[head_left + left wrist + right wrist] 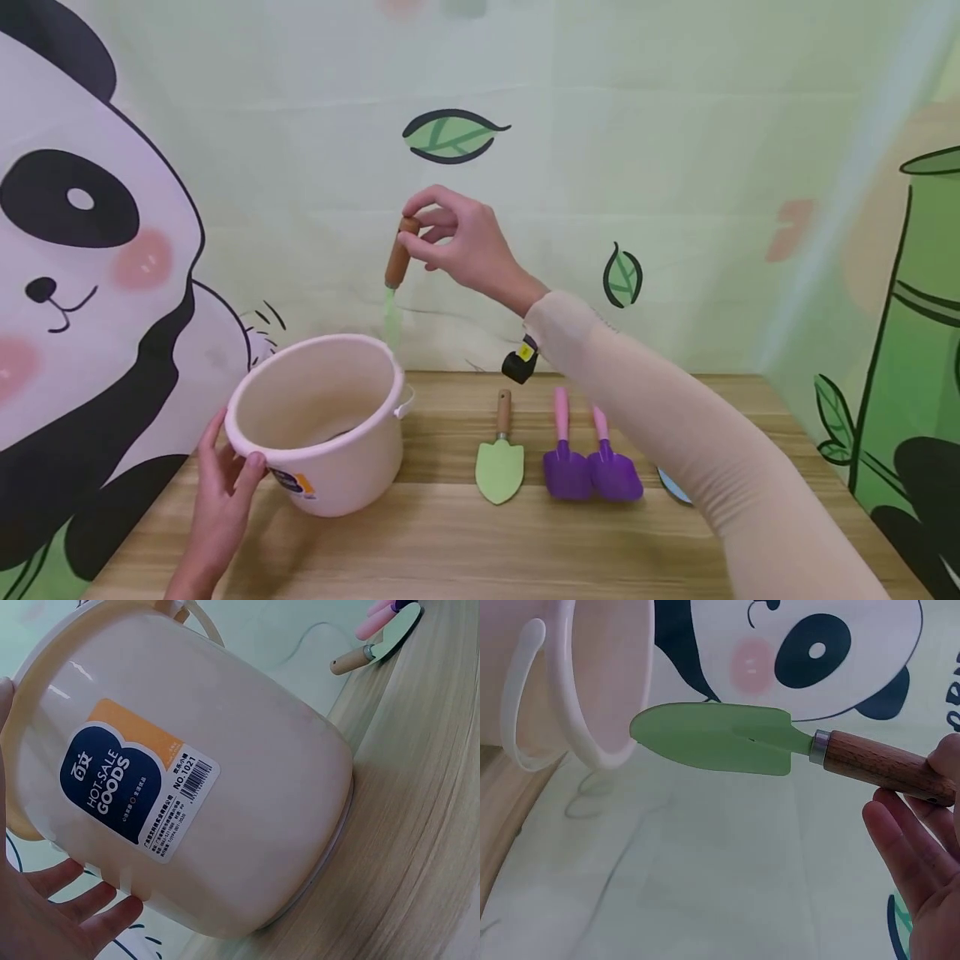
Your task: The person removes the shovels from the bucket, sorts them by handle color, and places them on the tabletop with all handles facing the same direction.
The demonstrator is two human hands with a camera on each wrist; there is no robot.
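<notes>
My right hand [468, 242] pinches the top of the wooden handle of a green garden trowel [399, 260], its blade hanging down by the far right rim of a pale pink bucket [356, 471]. The right wrist view shows the whole green blade [720, 739], its tip near the bucket rim. At the bucket's near left side, my left hand [225, 487] grips the rim with the thumb on top and the fingers outside. A label [135, 780] faces the left wrist camera. The bucket leans slightly. Something dark on its bottom is too hidden to identify.
On the wooden table [450, 558] right of the bucket lie another green trowel [500, 471] and two purple shovels with pink handles [567, 473]. A blue item [675, 487] is partly behind my right sleeve. A printed panda backdrop [315, 208] stands behind.
</notes>
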